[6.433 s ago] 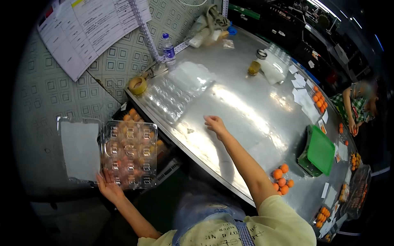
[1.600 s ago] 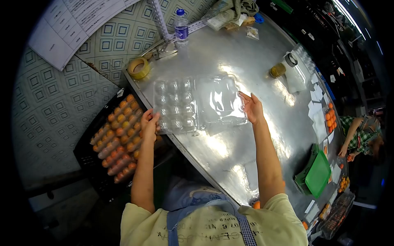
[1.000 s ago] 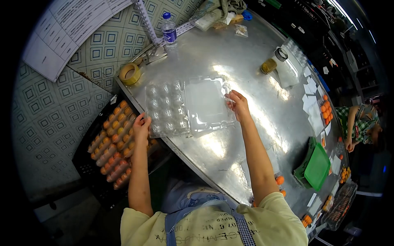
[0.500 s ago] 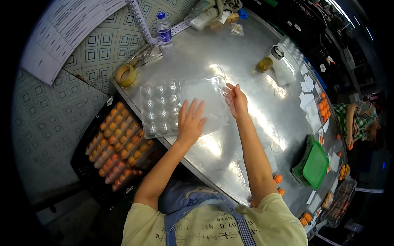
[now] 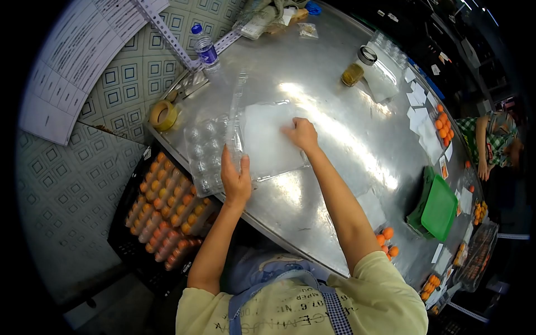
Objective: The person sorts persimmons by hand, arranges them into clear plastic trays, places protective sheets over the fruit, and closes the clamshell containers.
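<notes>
A clear plastic clamshell tray (image 5: 204, 148) with rows of round cups lies near the table's left edge. Between its cupped half and a flat part at the right, a narrow clear wall stands up. My left hand (image 5: 236, 181) holds the tray at this wall's near end, fingers on one side and thumb on the other. On the flat part rests a white sheet (image 5: 262, 139). Over its right side is my right hand (image 5: 304, 135), fingers curled in; their tips are blurred, and what they pinch cannot be made out.
Below the table's left edge, a black crate (image 5: 120, 234) holds packed orange fruit. Tape (image 5: 163, 115) and a water bottle (image 5: 206, 51) stand at the back left. Farther right are a jar (image 5: 353, 74), a green basket (image 5: 438, 209) and loose orange fruit (image 5: 387, 241). Another person (image 5: 486, 137) is across the table.
My left hand has gone from lying flat on the sheet to gripping the tray's raised wall. My right hand has left the right edge, moved inward over the sheet and curled its fingers.
</notes>
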`<action>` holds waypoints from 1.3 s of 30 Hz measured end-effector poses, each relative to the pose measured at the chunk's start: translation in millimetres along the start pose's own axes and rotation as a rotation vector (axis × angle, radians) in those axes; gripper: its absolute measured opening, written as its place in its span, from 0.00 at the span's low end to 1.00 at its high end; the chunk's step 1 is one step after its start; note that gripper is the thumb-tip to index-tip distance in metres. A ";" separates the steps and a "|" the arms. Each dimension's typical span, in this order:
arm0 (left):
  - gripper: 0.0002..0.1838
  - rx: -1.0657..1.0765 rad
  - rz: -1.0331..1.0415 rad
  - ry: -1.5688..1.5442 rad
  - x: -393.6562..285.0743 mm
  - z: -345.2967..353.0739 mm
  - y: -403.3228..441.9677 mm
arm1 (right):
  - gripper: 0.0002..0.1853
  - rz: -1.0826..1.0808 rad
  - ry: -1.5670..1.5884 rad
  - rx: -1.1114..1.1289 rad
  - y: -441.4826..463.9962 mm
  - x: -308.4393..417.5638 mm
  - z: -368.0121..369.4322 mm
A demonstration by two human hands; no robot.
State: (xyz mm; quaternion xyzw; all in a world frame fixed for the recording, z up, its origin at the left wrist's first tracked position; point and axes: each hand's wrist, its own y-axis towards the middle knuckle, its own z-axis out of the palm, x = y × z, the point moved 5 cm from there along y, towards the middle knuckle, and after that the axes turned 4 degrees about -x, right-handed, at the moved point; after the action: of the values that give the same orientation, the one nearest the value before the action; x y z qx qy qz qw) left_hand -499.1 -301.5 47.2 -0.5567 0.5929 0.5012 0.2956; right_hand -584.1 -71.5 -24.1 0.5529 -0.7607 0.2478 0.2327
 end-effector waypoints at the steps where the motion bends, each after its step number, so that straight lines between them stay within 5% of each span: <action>1: 0.27 0.010 0.013 0.007 -2.6 0.1 -0.1 | 0.19 -0.043 0.007 -0.047 6.4 -0.4 -0.1; 4: 0.28 0.043 0.098 0.081 -13.7 2.1 0.3 | 0.18 -0.100 -0.006 -0.049 16.2 8.3 1.5; 7: 0.30 0.103 0.250 0.259 -22.4 13.9 -2.2 | 0.26 0.028 -0.076 0.221 14.7 25.5 -2.1; 10: 0.39 0.225 0.306 0.451 -3.6 38.6 -11.6 | 0.27 -0.167 0.078 -0.057 26.4 -7.2 10.7; 15: 0.50 0.419 0.239 0.678 17.3 66.3 -23.1 | 0.19 0.338 0.896 -0.268 10.4 -79.6 -4.5; 17: 0.52 0.442 0.239 0.721 23.5 71.8 -27.3 | 0.20 0.374 0.772 -0.261 -4.3 -78.6 -12.9; 23: 0.52 0.462 0.233 0.800 32.1 85.4 -30.2 | 0.23 -0.455 0.035 -0.349 -31.7 12.3 -12.2; 27: 0.53 0.522 0.194 0.768 34.5 84.3 -26.8 | 0.26 -0.507 -0.250 -0.281 -36.6 29.0 27.5; 31: 0.34 0.465 0.218 0.531 43.7 55.1 -7.8 | 0.27 -0.474 -0.371 -0.210 -40.1 22.0 49.0; 32: 0.23 0.155 0.360 0.430 37.9 26.0 4.3 | 0.27 -0.475 -0.369 -0.208 -39.8 21.4 49.5; 36: 0.29 -0.373 0.105 0.859 60.5 -73.2 28.2 | 0.28 -0.458 -0.375 -0.188 -37.4 21.1 50.1; 39: 0.32 -0.225 -0.372 0.565 142.7 -88.7 31.3 | 0.27 -0.452 -0.361 -0.185 -36.9 23.3 48.1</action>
State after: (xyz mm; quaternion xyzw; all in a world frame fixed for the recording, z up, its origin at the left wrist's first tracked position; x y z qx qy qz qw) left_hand -539.9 -439.2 -45.6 -0.8009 0.4806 0.3273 0.1429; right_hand -559.2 -128.8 -42.0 0.7197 -0.6669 0.0172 0.1922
